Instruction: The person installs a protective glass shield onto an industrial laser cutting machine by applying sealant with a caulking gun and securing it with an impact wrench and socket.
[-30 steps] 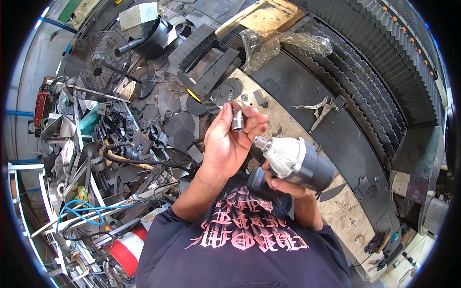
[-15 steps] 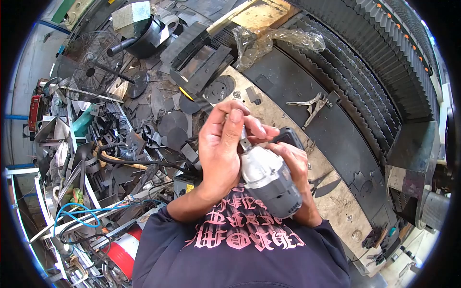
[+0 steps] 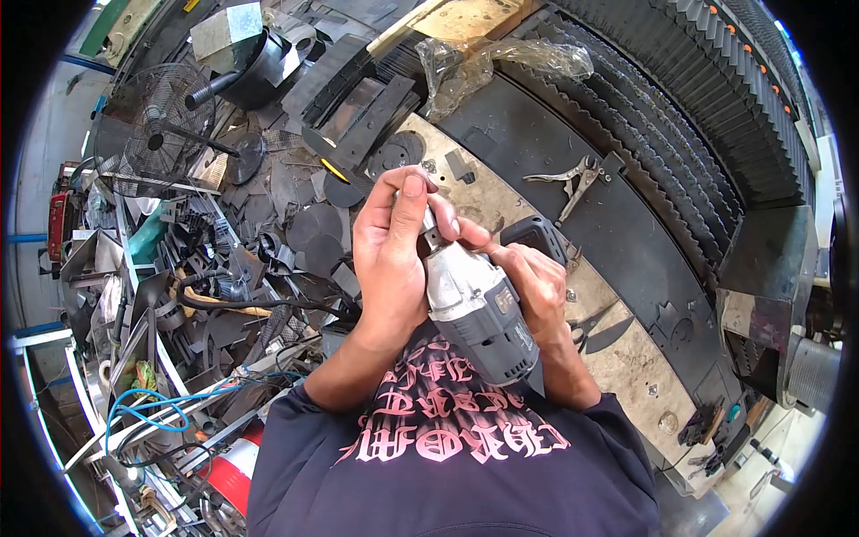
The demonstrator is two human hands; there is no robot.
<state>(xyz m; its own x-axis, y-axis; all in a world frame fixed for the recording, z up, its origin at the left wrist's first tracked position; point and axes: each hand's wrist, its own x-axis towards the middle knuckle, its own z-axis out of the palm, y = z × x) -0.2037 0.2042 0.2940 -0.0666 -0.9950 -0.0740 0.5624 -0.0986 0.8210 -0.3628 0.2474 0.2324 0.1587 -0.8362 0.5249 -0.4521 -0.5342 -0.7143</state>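
A cordless impact wrench (image 3: 479,313) with a silver nose and a dark grey motor housing lies tilted in front of my chest. My right hand (image 3: 537,291) is closed around its handle, and the black battery (image 3: 530,236) sticks out beyond the fingers. Curled over the front of the tool, my left hand (image 3: 390,255) pinches a small shiny metal piece (image 3: 433,238) at the drive end. The fingers cover most of that piece, so whether it is a socket or a bit adapter cannot be made out.
On the workbench, locking pliers (image 3: 577,186) and snips (image 3: 601,331) lie to the right, with crumpled clear plastic (image 3: 501,67) further back. Metal scrap (image 3: 224,295) fills the floor at left, near a black fan (image 3: 161,134) and a blue hose (image 3: 148,407).
Both hands and the impact wrench have shifted left and slightly up in view. The background has slid a little left too. My grip looks the same.
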